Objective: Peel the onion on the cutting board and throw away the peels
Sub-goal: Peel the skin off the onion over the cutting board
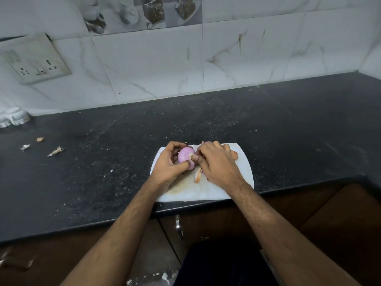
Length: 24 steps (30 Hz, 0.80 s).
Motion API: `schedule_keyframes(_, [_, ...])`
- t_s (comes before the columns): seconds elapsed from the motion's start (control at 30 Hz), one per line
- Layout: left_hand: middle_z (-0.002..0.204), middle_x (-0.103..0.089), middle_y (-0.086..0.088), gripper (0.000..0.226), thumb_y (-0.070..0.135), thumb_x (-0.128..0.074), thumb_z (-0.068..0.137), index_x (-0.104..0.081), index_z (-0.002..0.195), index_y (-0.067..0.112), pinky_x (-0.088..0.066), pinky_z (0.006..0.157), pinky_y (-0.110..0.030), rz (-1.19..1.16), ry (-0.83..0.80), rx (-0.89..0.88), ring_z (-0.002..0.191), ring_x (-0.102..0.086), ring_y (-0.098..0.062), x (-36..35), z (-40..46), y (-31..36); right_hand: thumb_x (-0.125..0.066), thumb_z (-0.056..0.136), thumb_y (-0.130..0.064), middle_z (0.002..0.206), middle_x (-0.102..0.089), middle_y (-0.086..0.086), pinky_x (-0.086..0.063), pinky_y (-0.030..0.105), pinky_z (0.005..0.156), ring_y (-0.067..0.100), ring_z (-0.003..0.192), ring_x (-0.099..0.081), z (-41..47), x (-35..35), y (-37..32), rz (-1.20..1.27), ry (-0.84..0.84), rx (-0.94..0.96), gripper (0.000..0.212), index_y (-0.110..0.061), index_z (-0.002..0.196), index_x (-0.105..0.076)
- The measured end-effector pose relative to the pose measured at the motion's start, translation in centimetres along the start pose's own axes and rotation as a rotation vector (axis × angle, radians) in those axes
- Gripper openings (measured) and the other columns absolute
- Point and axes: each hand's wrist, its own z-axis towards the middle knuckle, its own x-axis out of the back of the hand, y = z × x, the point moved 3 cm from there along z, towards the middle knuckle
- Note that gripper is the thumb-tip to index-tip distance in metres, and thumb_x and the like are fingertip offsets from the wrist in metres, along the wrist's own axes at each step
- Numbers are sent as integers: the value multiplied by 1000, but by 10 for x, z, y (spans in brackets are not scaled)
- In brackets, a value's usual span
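While left hand (168,164) grips onion (185,157) | right hand (214,162) pinching its root, fingertips hidden | peels (198,175) on cutting board (243,172)

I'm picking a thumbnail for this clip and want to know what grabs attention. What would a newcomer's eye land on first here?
Probably the pink-purple onion, held in the left hand while the right hand picks at its root end, above the white cutting board at the near edge of the black countertop. Next come the orange-brown peels on the board, then the switch plate on the marble-look tile wall, upper left.
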Motion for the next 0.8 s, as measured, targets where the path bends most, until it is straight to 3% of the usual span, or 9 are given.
schedule_keyframes(0.23, [111,-78,4,57,11,-88,65,-63,117,12,-59,97,-46,32,-27,12,108,-70,-19,0,1,-2,-44,100,-19,98,-54,-5,-32,37,80,21,97,-45,1,-5,-2,-64,-96,93,6,-21,94,-46])
schedule_keyframes(0.37, [114,-77,-5,50,1,-84,68,-61,112,8,-57,98,-50,43,-70,15,104,-70,-19,0,2,-3,-44,103,-21,94,-51,-8,-31,38,81,18,94,-41,1,-6,0,-23,-148,116,10,-23,93,-46])
schedule_keyframes(0.5, [115,-76,-14,48,-6,-80,68,-61,110,8,-56,93,-43,-5,-116,34,100,-70,-24,1,3,-3,-44,104,-22,92,-49,-10,-25,34,81,13,91,-34,0,-7,-1,-8,-189,142,11,-24,93,-46])
schedule_keyframes(0.7, [115,-74,-24,54,7,-78,64,-61,115,5,-58,96,-49,-90,-106,77,99,-72,-34,1,3,-5,-46,95,-8,97,-48,-6,-31,36,84,17,94,-37,-1,1,-7,2,-162,99,19,-25,92,-39])
schedule_keyframes(0.8, [111,-76,-19,50,7,-73,68,-61,117,4,-62,83,-35,-83,-84,84,96,-74,-30,1,3,-5,-44,96,-10,104,-51,-8,-33,36,87,15,98,-38,0,2,-4,40,-135,51,14,-23,101,-48])
